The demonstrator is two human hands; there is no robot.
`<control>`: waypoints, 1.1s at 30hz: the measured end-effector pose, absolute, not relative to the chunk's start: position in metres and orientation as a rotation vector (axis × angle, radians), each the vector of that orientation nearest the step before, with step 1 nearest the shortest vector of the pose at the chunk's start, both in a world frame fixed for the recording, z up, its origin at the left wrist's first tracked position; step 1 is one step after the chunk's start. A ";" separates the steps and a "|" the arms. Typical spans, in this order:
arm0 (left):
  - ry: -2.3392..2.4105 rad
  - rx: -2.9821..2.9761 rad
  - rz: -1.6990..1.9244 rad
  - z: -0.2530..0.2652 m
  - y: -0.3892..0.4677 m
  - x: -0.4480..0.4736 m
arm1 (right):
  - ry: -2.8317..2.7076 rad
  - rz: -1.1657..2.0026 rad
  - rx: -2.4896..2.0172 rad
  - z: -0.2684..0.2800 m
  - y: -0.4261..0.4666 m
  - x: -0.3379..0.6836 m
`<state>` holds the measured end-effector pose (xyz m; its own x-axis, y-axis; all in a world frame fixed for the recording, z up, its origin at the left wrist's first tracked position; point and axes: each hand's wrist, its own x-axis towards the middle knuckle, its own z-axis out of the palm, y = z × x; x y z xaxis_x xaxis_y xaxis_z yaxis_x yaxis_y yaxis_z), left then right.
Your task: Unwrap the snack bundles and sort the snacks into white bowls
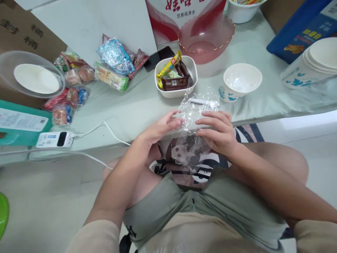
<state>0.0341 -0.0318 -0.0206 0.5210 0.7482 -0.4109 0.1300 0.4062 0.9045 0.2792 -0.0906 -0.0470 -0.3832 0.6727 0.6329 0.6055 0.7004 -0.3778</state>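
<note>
A crinkled clear plastic bag (191,117) lies at the table's front edge, its lower part hanging over. A narrow white strip (202,102) shows at its far end; whether it is inside I cannot tell. My left hand (164,126) is at the bag's left edge, thumb and index fingertip slightly apart. Over the bag's right side, my right hand (218,131) rests with fingers spread. Just beyond stands a white bowl (177,93) with several wrapped snacks (175,83). A paper cup (231,92) with clear plastic inside is to the right.
Wrapped snacks (116,56) lie at the back left, near a dark phone (159,58). A pink glass bowl (202,52) sits behind the white bowl. Stacked paper cups (297,75) are at the right. A white power bank (54,140) trails cables at the front left.
</note>
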 end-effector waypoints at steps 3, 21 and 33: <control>0.908 1.046 0.529 -0.021 -0.040 0.052 | -2.086 0.187 -1.096 -0.042 -0.084 0.283; 1.091 1.628 0.662 0.010 -0.038 0.052 | -1.769 0.141 -1.076 -0.008 -0.080 0.296; 1.258 2.234 0.840 0.023 -0.040 0.072 | -1.995 0.324 -1.228 -0.017 -0.072 0.287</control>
